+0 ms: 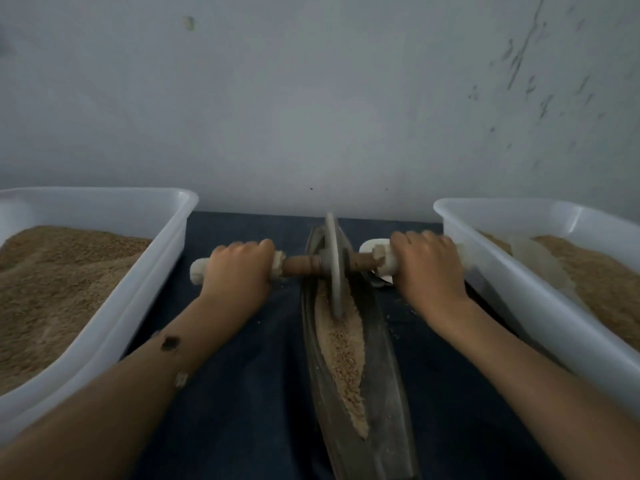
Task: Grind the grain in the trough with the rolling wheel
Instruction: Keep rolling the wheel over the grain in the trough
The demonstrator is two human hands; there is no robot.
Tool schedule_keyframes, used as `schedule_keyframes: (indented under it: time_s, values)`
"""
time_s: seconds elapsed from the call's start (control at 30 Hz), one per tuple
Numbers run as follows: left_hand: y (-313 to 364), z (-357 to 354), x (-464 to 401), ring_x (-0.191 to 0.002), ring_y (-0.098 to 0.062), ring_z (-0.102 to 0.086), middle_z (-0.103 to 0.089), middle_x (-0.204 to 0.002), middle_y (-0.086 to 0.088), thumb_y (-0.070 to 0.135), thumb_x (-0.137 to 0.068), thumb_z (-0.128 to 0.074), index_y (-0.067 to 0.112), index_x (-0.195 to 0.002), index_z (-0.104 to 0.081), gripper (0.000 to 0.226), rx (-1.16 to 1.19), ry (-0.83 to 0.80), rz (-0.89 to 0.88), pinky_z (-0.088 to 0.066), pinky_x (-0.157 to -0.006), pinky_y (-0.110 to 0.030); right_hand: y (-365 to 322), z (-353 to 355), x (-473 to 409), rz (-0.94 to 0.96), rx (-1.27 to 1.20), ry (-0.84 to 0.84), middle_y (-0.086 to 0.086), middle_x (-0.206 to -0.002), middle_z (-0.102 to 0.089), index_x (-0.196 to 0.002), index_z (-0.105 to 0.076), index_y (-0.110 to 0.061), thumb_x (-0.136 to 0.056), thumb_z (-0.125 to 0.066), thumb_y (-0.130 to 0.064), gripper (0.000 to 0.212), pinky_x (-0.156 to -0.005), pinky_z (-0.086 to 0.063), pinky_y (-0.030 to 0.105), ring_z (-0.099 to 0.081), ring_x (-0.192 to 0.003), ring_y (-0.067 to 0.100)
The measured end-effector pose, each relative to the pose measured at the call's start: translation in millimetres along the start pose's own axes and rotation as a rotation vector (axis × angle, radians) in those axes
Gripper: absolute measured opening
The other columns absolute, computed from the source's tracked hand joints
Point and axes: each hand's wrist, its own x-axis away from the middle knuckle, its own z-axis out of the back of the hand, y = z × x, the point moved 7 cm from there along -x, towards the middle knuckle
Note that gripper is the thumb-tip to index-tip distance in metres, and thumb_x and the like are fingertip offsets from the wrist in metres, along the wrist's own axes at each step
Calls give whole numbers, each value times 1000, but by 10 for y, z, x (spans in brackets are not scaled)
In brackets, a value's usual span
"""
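A long, narrow dark metal trough (388, 358) runs away from me down the middle of a dark cloth. Tan crushed grain (344, 351) fills its groove. A grey metal rolling wheel (334, 261) stands on edge in the far part of the trough, on a brown wooden axle (299, 266) with pale wrapped ends. My left hand (239, 268) grips the left end of the axle from above. My right hand (427, 265) grips the right end the same way. Both arms are stretched forward.
A white plastic tub (138, 278) heaped with brown grain stands at the left. A second white tub (512, 282) with grain stands at the right. A small white object (375, 245) lies behind the right handle. A grey wall rises just beyond the trough.
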Motion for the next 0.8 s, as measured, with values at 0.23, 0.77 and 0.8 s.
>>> schedule_keyframes:
  time_s: [0.23,0.77,0.8]
  values:
    - [280,716,944,-44,-18,-42,-44,-54,3,12,-42,-82,21,-64,-43,46,80,177,-286,-28,-49,-27,105,370,831,-29,-70,-346,-17,-70,-39,-73,-31,-40,-75,-64,-41,33,-61,-23,20,-35,-65,0]
    - [-181,-58,40,-62,-15,-47,-42,-68,11,29,-82,-55,25,-75,-37,19,54,24,42,-34,-57,-28,47,49,-63,6,38,116,13,-61,-56,-69,-56,-6,-56,-71,8,25,-55,-37,33,-54,-58,32]
    - [-199,-77,-41,-60,-15,-44,-44,-68,9,26,-82,-55,24,-75,-37,20,55,48,47,-34,-57,-29,50,7,-145,-8,58,109,14,-62,-57,-69,-55,-6,-58,-68,10,23,-56,-37,34,-55,-59,33]
